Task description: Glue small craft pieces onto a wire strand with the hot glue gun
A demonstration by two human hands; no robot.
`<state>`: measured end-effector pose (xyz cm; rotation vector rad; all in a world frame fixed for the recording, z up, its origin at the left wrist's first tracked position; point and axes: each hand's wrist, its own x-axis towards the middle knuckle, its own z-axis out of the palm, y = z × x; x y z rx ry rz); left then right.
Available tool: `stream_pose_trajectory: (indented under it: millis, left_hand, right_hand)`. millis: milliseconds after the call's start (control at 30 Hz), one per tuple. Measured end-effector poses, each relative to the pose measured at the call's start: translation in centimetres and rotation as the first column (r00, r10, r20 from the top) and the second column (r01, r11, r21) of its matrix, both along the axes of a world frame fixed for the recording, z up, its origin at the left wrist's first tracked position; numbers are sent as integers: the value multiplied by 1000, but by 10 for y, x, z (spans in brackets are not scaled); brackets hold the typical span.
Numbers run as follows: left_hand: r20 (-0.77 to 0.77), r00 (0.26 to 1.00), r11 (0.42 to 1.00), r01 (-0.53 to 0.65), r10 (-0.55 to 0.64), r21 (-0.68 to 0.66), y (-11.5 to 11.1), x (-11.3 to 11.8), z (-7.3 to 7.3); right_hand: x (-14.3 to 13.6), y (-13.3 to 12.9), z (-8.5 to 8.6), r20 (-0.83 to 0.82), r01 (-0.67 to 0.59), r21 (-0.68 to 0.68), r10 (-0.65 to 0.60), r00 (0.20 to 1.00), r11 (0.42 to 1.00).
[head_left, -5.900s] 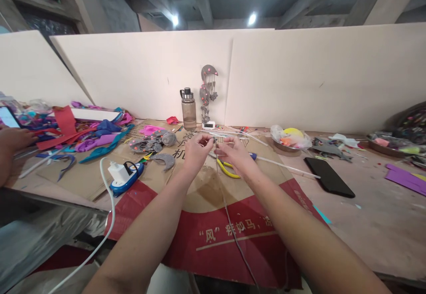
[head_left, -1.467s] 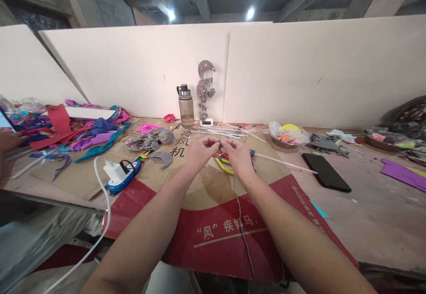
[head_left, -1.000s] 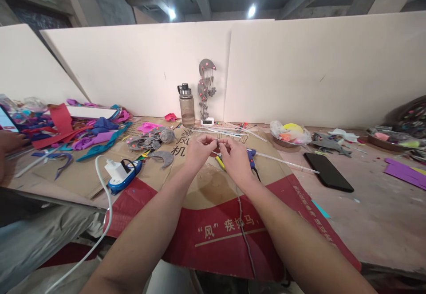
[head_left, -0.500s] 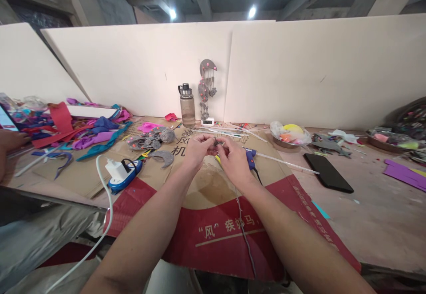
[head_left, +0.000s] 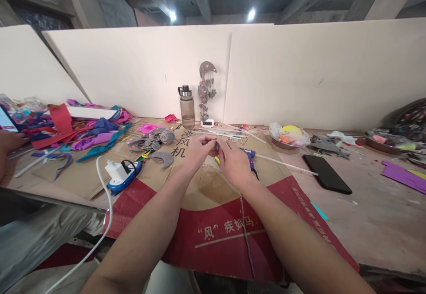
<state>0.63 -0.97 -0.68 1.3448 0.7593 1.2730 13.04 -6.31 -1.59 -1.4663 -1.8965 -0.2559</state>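
Observation:
Over the cardboard sheet (head_left: 213, 241), my left hand (head_left: 199, 150) and my right hand (head_left: 234, 161) meet fingertip to fingertip. Both are closed around a small dark grey piece (head_left: 217, 144), mostly hidden by the fingers. A grey yarn strand (head_left: 245, 236) hangs below my right hand and runs down over the red part of the cardboard. Behind my right hand lies a blue glue gun (head_left: 249, 153) with a clear glue stick (head_left: 286, 164) sticking out to the right. Left of my left hand are a grey felt crescent (head_left: 163, 158) and a grey yarn ball (head_left: 167, 136).
A bottle (head_left: 187, 107) and a hanging moon ornament (head_left: 207, 85) stand at the back. At left are a blue power strip (head_left: 124, 178), felt scraps (head_left: 96, 139) and another person's hand (head_left: 13, 141). A phone (head_left: 326, 174) and a bowl (head_left: 289, 141) sit at right.
My right hand's fingers have closed in toward my left hand, covering more of the small piece. The yarn strand below has shifted slightly right. The view has moved a little.

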Motion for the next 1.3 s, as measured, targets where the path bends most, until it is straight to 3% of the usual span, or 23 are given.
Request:
stream_pose_trajectory:
  millis: [67,300,600,800,900,1100,1300]
  left_hand:
    - [11,1000,1000,13,-13,-2,1,0,-1]
    - [93,989,986,122,-111,-118,5,-3,-1]
    - [63,998,988,27,-17,-153,5,0,-1]
    - [53,999,993,2,4,-121,4,1,-3]
    - [57,996,986,76,-68,-149,2,0,-1]
    - [96,971,958,234,-221,-166,1,-3,3]
    - [9,982,975,187,-187,-119,-1,-2,4]
  right_hand:
    - [1,0,1,1,-5,-12,5,1000,1000]
    - [10,7,4,-348,-226,117,253,903,967]
    - [7,10,1,-670,-236,22,189,718,972]
    - [7,10,2,-622,-168,-30,113,775,985]
    - [9,11,3,-591,-111,-39,67,804,993]
    - [15,13,2,-634,-100,-56,42,773,993]
    - [14,11,5,-633,-110,-79,36,773,991]
